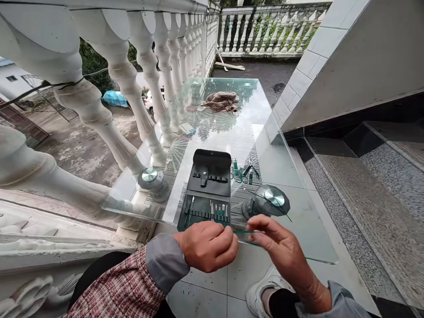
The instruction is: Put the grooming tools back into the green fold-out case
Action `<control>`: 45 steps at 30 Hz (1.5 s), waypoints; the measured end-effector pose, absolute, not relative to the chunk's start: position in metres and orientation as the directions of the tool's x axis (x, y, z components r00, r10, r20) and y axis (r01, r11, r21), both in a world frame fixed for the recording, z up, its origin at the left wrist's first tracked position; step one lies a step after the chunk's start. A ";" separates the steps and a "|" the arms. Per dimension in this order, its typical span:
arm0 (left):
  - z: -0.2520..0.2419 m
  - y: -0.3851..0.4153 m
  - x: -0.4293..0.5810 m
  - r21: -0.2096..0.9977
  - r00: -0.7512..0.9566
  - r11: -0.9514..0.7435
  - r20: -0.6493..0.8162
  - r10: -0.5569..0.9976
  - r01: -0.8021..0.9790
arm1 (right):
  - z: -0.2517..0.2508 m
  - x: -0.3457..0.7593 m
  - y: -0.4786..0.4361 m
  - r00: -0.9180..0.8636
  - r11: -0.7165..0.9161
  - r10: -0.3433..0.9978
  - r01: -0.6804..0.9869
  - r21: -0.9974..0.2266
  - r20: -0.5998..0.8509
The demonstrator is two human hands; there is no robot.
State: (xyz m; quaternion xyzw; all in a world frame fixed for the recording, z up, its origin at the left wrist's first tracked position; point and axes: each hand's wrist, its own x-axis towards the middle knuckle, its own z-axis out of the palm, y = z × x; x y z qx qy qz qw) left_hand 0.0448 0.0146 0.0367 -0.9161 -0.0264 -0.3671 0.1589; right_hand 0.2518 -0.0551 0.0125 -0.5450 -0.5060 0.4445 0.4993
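Observation:
A slim green manicure tool (243, 231) runs between my hands, just above the table's near edge. My left hand (210, 246) is closed in a fist round its left end, which is hidden. The thumb and fingers of my right hand (281, 247) pinch its other end. Just beyond my left hand, a black manicure case (209, 191) lies unfolded. Several slim tools (220, 211) sit in the loops of its near half, and a small black sheath (204, 176) is fixed in the far half. Nail clippers (236, 170) and nippers (248, 168) lie right of the case.
The glass table (232, 132) rests on round metal-capped supports (271, 196). A crumpled brown cloth (221, 101) lies at its far end, with a small box (187, 128) nearer. A white balustrade (122, 79) borders the left side; stone steps (374, 168) rise at right.

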 end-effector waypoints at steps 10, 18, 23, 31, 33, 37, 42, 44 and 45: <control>0.037 0.025 0.021 -0.394 0.765 -0.910 0.624 -0.160 0.131 | 0.013 0.209 -0.029 0.057 -0.126 0.988 -0.243 -0.962 -0.143; 0.026 0.012 0.014 -0.415 0.830 -0.909 0.494 -0.260 -0.038 | 0.020 0.202 0.003 0.223 -0.059 0.969 -0.197 -0.979 -0.104; 0.024 0.011 0.008 -0.397 0.847 -0.917 0.502 -0.176 0.044 | 0.020 0.192 0.025 0.223 -0.090 0.970 -0.042 -0.995 -0.097; 0.022 0.011 0.001 -0.368 0.905 -0.927 0.415 -0.089 0.077 | 0.012 0.172 0.043 0.192 -0.109 0.978 0.145 -0.983 -0.080; 0.022 0.010 0.000 -0.363 0.914 -0.929 0.399 -0.077 0.080 | 0.012 0.171 0.044 0.189 -0.106 0.979 0.195 -0.975 -0.069; 0.021 0.009 0.000 -0.361 0.928 -0.929 0.368 -0.063 0.080 | 0.012 0.171 0.046 0.171 -0.120 0.982 0.220 -0.968 -0.082; 0.019 0.008 0.002 -0.356 0.931 -0.931 0.360 -0.053 0.084 | 0.011 0.172 0.048 0.137 -0.141 0.984 0.216 -0.966 -0.113; 0.018 0.008 0.002 -0.351 0.927 -0.932 0.372 -0.050 0.091 | 0.011 0.172 0.048 0.123 -0.140 0.986 0.248 -0.959 -0.113; 0.017 0.007 0.003 -0.353 0.925 -0.931 0.377 -0.050 0.093 | 0.010 0.172 0.048 0.118 -0.122 0.989 0.287 -0.950 -0.091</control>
